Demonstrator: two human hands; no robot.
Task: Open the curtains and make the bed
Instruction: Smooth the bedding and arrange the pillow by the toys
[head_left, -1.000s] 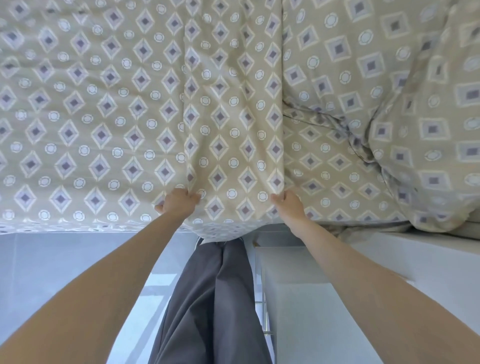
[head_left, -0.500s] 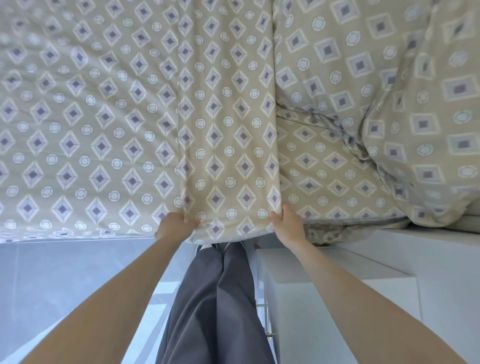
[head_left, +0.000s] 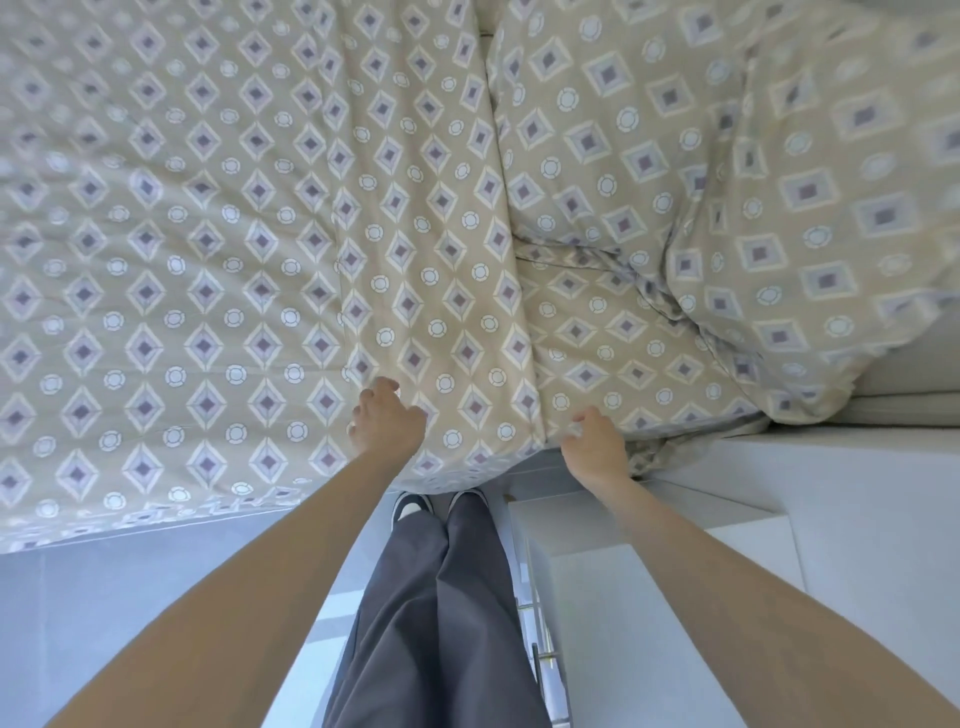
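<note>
A beige duvet (head_left: 249, 270) with a diamond-and-circle print lies spread over the bed, its near edge hanging over the side. My left hand (head_left: 387, 428) hovers on the duvet a little in from that edge, fingers loosely curled with no fabric bunched in them. Beside the duvet's right fold edge is my right hand (head_left: 597, 449), fingers also loosely curled; its thumb is close to the fold. Two pillows (head_left: 597, 145) (head_left: 831, 218) in the same print lie to the right on a matching sheet (head_left: 623, 358). No curtains are in view.
A white bedside cabinet (head_left: 649, 597) stands close on my right, touching the bed. My legs in grey trousers (head_left: 441, 613) stand between it and the bed. Pale floor (head_left: 104, 597) lies to the left along the bed's side.
Both hands gripped the duvet's near edge and pulled it toward me. Now the fabric has left their fingers, the duvet lies smooth, and the left hand has moved further in over it.
</note>
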